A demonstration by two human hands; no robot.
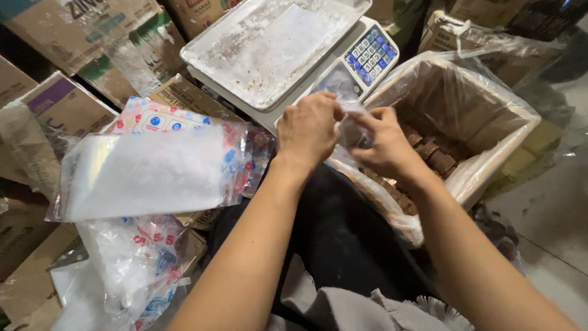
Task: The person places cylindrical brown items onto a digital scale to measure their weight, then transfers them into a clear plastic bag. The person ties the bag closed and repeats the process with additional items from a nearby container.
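Note:
Both of my hands meet in front of me on a small clear plastic bag [351,125]. My left hand [308,130] pinches its upper edge, and my right hand [381,144] grips it from the right side. The bag's contents cannot be made out. Just behind my hands stands a white weighing scale [269,49] with a metal tray and a blue keypad [369,52]. Below my right hand, a cardboard box lined with clear plastic [490,162] holds several brown blocks [435,156].
A stack of clear and printed plastic bags [153,165] lies to the left, with more bags [131,263] below it. Cardboard cartons [67,37] crowd the back and left. Another plastic-lined carton [465,34] stands at the back right. Grey floor [551,214] shows at right.

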